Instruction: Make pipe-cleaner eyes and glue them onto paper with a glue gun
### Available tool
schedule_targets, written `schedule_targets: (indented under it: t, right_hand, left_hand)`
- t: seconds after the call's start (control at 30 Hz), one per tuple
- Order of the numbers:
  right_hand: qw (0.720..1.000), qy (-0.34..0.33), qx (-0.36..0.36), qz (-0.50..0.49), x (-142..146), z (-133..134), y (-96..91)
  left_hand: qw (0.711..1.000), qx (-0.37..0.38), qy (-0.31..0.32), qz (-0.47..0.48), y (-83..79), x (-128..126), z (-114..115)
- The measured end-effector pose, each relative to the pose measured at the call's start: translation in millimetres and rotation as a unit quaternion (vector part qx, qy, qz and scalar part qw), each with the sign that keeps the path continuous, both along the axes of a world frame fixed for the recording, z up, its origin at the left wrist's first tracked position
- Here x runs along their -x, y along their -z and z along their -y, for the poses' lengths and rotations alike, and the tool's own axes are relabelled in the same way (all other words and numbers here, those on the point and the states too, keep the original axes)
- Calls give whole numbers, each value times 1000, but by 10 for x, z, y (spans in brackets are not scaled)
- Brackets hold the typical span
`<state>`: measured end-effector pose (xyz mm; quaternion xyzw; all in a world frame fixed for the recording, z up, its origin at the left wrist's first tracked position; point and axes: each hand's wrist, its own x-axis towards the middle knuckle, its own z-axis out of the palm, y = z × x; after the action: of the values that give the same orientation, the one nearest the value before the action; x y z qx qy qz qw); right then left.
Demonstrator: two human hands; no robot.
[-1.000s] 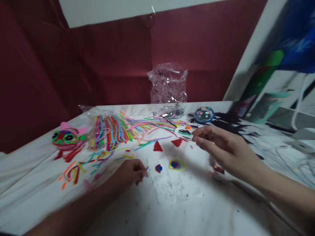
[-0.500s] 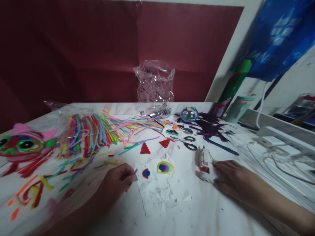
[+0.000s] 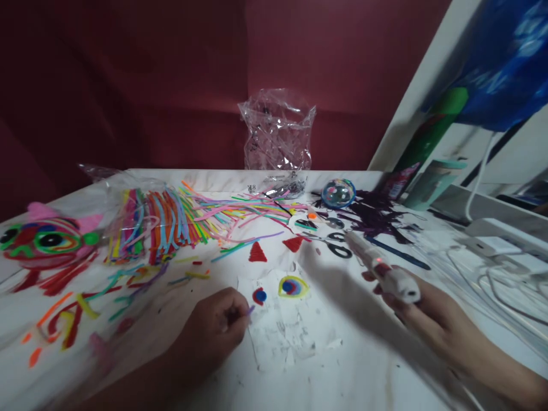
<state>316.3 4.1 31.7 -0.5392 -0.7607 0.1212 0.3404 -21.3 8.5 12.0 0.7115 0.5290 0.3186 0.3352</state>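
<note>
My left hand (image 3: 216, 322) pinches a short purple pipe cleaner piece (image 3: 250, 310) at the left edge of a wrinkled white paper sheet (image 3: 291, 337). On that sheet lie a small blue disc with a red curved edge (image 3: 260, 295) and a larger yellow-rimmed eye shape (image 3: 294, 287) with a blue centre. My right hand (image 3: 428, 317) is wrapped round a white hot glue gun (image 3: 398, 282), lifted off the table, its small red light lit and its nozzle pointing away. Two red triangles (image 3: 257, 252) sit beyond the paper.
Scissors (image 3: 338, 246) and a clear dome (image 3: 338, 194) lie farther back, beside dark purple strands (image 3: 377, 214). Bundled pipe cleaners (image 3: 166, 220) and a pink-eared mask-like face (image 3: 51, 242) are at left. White cables and chargers (image 3: 492, 245) line the right side.
My right hand has gone from resting beside the glue gun to gripping it and raising it off the table. My left hand still pinches the purple piece. The camera view has shifted slightly.
</note>
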Motion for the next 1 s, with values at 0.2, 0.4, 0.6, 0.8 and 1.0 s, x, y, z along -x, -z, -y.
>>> schedule_targets:
  t: [0.2,0.4,0.6,0.8,1.0]
  right_hand:
    - [961,-95,224,-128,691,-96,-304]
    - [948,-141,255,-127,871,-92,-231]
    - [939,-139,282,-140,843,-102,-146]
    - [928,-143,327,-109,829,-133,-65]
    - [942,-131,300,-77,731,-112,14]
  left_hand:
    - [997,-63,39,2,51,31,23]
    - [995,-78,57,0,117,43,24]
    - [996,-67,53,21,148,29,33]
    - [994,-90,54,5,168,12,13]
    - [993,-99,67,6,159,7,23]
